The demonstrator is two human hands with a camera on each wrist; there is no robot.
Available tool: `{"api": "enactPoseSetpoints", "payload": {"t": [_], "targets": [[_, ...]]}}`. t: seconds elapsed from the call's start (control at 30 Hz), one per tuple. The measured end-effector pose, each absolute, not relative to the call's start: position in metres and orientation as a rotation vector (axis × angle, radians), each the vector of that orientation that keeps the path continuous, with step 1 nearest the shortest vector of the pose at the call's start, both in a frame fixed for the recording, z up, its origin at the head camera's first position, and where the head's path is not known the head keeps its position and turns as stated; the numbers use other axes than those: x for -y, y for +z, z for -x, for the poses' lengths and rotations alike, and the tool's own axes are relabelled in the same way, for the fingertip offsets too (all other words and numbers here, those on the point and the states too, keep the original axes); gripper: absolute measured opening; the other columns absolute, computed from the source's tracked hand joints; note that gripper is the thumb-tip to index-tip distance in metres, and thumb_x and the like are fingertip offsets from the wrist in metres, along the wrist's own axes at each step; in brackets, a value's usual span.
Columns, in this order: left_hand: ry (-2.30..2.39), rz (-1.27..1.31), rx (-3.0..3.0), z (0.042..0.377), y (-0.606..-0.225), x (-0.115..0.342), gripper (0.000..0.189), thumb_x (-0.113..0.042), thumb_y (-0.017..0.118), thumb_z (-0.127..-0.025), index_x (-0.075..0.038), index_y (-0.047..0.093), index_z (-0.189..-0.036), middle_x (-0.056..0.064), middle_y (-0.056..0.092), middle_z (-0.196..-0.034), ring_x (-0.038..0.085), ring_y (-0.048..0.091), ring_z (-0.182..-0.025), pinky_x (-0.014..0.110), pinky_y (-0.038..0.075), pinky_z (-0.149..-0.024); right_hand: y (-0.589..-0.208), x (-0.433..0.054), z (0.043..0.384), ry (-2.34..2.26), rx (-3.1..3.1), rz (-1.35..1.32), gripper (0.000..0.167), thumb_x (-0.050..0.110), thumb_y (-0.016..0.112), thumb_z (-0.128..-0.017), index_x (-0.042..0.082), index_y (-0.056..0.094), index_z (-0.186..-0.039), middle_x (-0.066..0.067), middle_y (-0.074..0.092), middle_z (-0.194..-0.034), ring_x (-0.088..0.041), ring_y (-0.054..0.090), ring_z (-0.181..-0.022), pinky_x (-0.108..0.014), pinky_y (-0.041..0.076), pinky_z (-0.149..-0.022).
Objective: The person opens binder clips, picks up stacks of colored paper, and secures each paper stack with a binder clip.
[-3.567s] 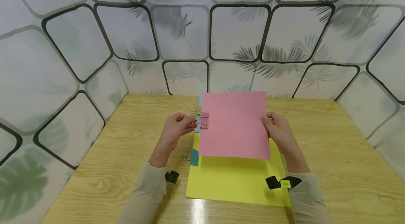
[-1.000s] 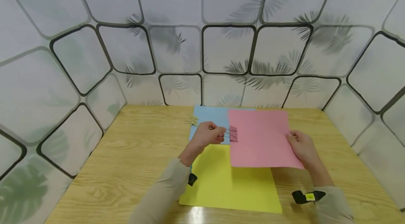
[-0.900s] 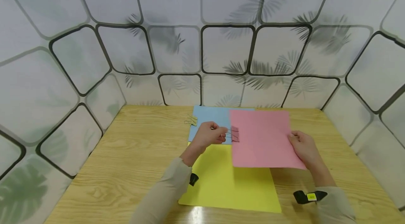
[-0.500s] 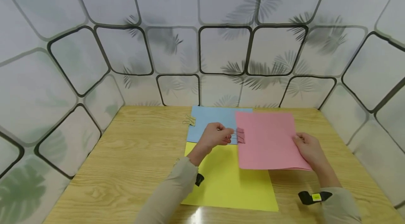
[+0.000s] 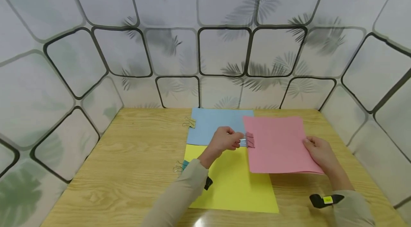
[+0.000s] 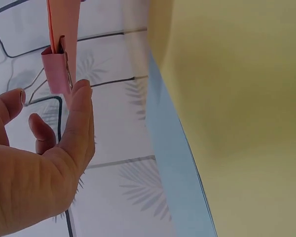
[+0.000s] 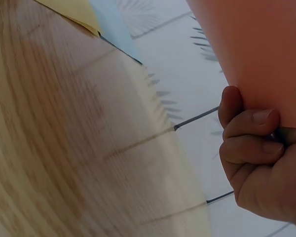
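Observation:
A stack of pink sheets (image 5: 277, 145) is held up above the table, its left edge clamped by a pink binder clip (image 5: 250, 140). My left hand (image 5: 223, 140) has thumb and fingers at the clip's wire handles; in the left wrist view the thumb tip meets one wire loop and a straighter finger reaches beside the other handle of the binder clip (image 6: 55, 73). My right hand (image 5: 321, 154) pinches the sheets at their right edge, thumb on top. Its curled fingers show in the right wrist view, beneath the pink paper (image 7: 261, 54).
Yellow paper (image 5: 231, 184) lies on the wooden table (image 5: 135, 170), with a teal binder clip (image 5: 185, 164) at its left edge partly behind my sleeve. Behind it lies blue paper (image 5: 221, 123) bearing a yellow binder clip (image 5: 192, 123). A patterned backdrop (image 5: 179, 52) rises around the table.
Both hands have carried the clipped pink sheets to the right, uncovering much of the blue paper and its yellow clip. The teal clip has come back into sight beside my left sleeve.

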State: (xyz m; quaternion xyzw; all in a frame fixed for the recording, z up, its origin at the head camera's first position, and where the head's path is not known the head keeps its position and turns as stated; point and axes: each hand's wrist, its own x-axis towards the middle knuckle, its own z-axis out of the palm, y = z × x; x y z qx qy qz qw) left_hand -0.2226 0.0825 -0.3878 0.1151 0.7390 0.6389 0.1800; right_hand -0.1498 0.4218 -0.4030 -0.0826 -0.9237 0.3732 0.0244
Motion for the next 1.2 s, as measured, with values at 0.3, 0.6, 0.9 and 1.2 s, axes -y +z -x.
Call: {"api": "enactPoseSetpoints", "payload": {"t": [0.3,0.6,0.9,1.2], "targets": [[1.793,-0.305,-2.08,0.22,-0.392,-0.094,0.026,-0.026,0.073,-0.088,-0.004,0.059,-0.082,0.02,0.071,-0.092,0.034,0.073,-0.085,0.045,0.061,-0.078,-0.409,-0.435,0.149,1.108,2.887,0.264,0.059,0.034,0.033,-0.109,-0.018,0.046,-0.132,-0.038,0.053,-0.126,-0.029,0.058,-0.095,-0.039,0.051,-0.078],[1.755,-0.303,-2.109,0.218,-0.39,-0.112,0.032,-0.029,0.076,-0.087,-0.008,0.055,-0.076,0.018,0.071,-0.091,0.036,0.072,-0.089,0.042,0.061,-0.076,-0.407,-0.455,0.149,1.022,2.902,0.275,0.058,0.034,0.033,-0.109,-0.019,0.048,-0.128,-0.036,0.057,-0.119,-0.021,0.057,-0.085,-0.029,0.048,-0.069],[1.748,-0.311,-2.134,0.218,-0.395,-0.125,0.036,-0.029,0.076,-0.086,-0.01,0.052,-0.068,0.018,0.072,-0.086,0.037,0.072,-0.087,0.042,0.061,-0.073,-0.402,-0.464,0.148,0.978,2.918,0.249,0.054,0.03,0.034,-0.109,-0.019,0.05,-0.125,-0.036,0.058,-0.116,-0.026,0.057,-0.089,-0.034,0.047,-0.072],[1.748,-0.3,-2.123,0.22,-0.397,-0.137,0.042,-0.028,0.077,-0.086,-0.012,0.048,-0.062,0.02,0.072,-0.082,0.04,0.071,-0.088,0.048,0.06,-0.078,-0.409,-0.475,0.15,1.169,2.874,0.281,0.049,0.025,0.036,-0.109,-0.021,0.048,-0.123,-0.011,0.057,-0.089,-0.009,0.046,-0.072,-0.024,0.043,-0.057]]}}
